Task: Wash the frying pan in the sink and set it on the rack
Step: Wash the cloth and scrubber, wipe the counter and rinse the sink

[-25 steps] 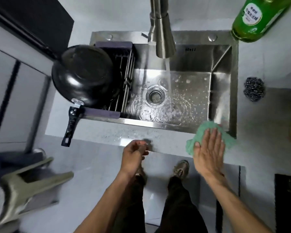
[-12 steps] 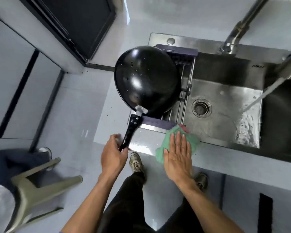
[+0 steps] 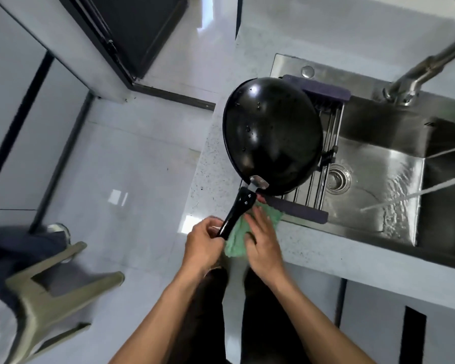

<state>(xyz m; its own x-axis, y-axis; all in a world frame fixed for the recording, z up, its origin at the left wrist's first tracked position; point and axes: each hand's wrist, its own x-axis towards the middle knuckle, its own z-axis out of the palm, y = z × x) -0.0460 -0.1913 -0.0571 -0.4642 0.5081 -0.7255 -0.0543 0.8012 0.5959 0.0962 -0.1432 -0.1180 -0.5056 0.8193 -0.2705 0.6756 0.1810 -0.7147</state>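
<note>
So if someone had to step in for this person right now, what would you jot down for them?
Left hand: closed around the end of the frying pan's handle.
Right hand: flat on the green cloth at the counter edge, under the handle.
Frying pan: upside down on the sink rack, wet.
Faucet: water running into the sink.
Done: pan on rack.
Left: probably release the handle, finish wiping, shut off the water.

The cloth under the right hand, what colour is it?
Green cloth, head view.
</note>
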